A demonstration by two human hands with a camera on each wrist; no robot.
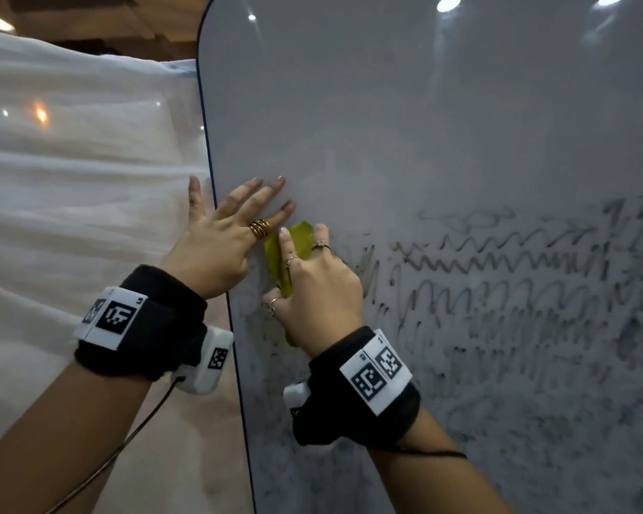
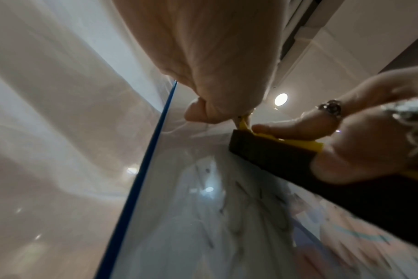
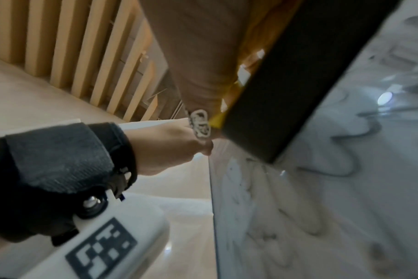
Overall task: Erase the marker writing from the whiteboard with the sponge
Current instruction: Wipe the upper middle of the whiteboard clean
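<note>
The whiteboard (image 1: pixel 424 124) stands upright, its blue left edge (image 2: pixel 141 169) close by. Dark marker scribbles (image 1: pixel 498 261) cover its right and lower parts, and the upper part is wiped grey. My right hand (image 1: pixel 320 287) grips a yellow sponge (image 1: pixel 301 235) and presses its dark face (image 2: pixel 270 151) flat on the board near the left edge. The same dark face (image 3: pixel 286 85) shows in the right wrist view, over smeared marks. My left hand (image 1: pixel 231 231) lies flat on the board just left of the sponge, fingers spread and straight, thumb off the edge.
A white sheer curtain (image 1: pixel 71 179) hangs to the left of and behind the board. Wooden slats (image 3: pixel 84 47) show in the right wrist view. Thin cables trail from both wristbands (image 1: pixel 142 320). Ceiling lights reflect on the board.
</note>
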